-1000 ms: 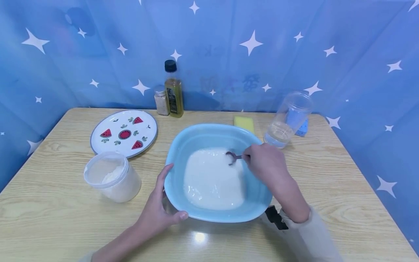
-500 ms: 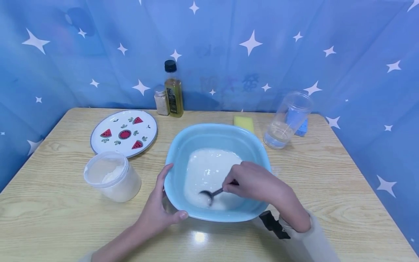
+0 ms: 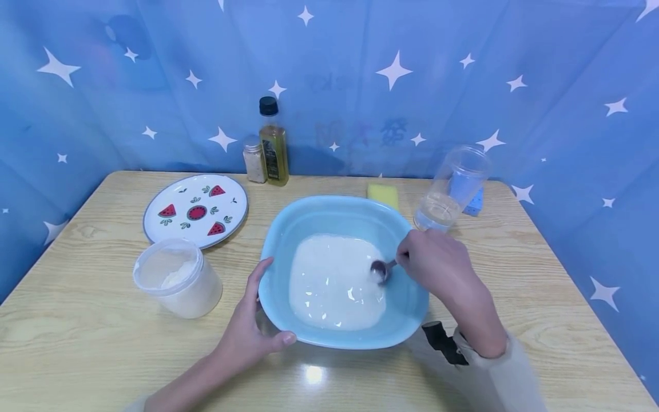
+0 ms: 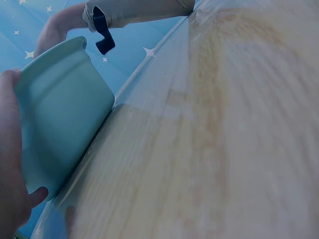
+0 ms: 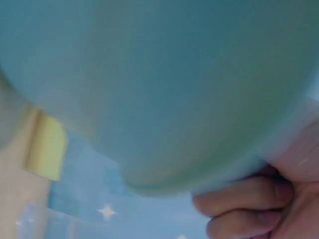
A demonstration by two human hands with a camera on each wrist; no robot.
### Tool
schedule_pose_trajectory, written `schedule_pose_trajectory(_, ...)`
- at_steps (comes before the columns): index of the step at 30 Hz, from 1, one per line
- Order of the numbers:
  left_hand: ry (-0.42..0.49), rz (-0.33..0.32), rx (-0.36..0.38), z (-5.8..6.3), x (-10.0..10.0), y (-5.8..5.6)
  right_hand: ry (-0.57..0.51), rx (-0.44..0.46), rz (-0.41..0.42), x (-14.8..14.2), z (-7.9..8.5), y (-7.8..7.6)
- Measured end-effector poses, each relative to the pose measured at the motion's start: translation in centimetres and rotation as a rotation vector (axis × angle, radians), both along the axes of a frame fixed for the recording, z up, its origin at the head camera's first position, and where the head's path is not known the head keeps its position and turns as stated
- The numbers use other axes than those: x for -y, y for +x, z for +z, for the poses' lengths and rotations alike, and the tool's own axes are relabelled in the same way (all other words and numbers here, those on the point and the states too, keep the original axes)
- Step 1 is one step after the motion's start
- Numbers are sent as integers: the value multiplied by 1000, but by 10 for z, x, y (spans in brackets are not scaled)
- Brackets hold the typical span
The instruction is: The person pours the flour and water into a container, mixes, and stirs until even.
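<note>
A light blue plastic basin [image 3: 280, 229] sits on the table with a pool of white liquid [image 3: 329, 280] in it. At its left front corner my left hand [image 3: 249, 332] holds the side, one finger at the left rim and the thumb by the front rim. The left wrist view has this hand against the basin's outer wall [image 4: 65, 114]. Over the right rim, my right hand [image 3: 432, 263] grips the handle of a dark spoon [image 3: 380, 271], whose bowl is in the liquid. In the right wrist view, curled fingers [image 5: 244, 196] show below the basin's wall; the spoon is hidden there.
Left of the basin stand a tub of white powder [image 3: 193, 292] and a watermelon-patterned plate [image 3: 175, 229]. Behind are a shaker jar [image 3: 254, 163], an oil bottle [image 3: 275, 154] and a yellow sponge [image 3: 383, 194]. A clear cup [image 3: 437, 206] with liquid stands close beyond my right hand, before a blue sponge [image 3: 475, 201].
My right hand swept the spoon from the basin's right side to its front middle, then back to the right. The left hand stays in place on the basin.
</note>
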State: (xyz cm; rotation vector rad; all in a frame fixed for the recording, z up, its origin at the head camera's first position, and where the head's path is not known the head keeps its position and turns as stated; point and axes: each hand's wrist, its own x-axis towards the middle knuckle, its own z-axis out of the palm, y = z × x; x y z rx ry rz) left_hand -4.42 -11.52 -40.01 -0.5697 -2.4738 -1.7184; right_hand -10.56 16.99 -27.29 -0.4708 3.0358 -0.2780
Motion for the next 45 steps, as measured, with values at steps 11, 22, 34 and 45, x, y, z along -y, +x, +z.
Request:
schedule_pose_trajectory(11, 7, -1, -7, 0, 1, 0, -87, -137, 187, 38, -34, -8)
schedule_pose_trajectory(22, 24, -6, 2, -2, 1, 0, -205, 233, 416, 36, -16, 14)
schedule_pose_trajectory(34, 26, -1, 6, -2, 1, -1, 2, 65, 41, 3, 5, 11)
schedule_pose_trajectory(45, 31, -8, 9, -2, 1, -1, -50, -145, 70, 28, -32, -12)
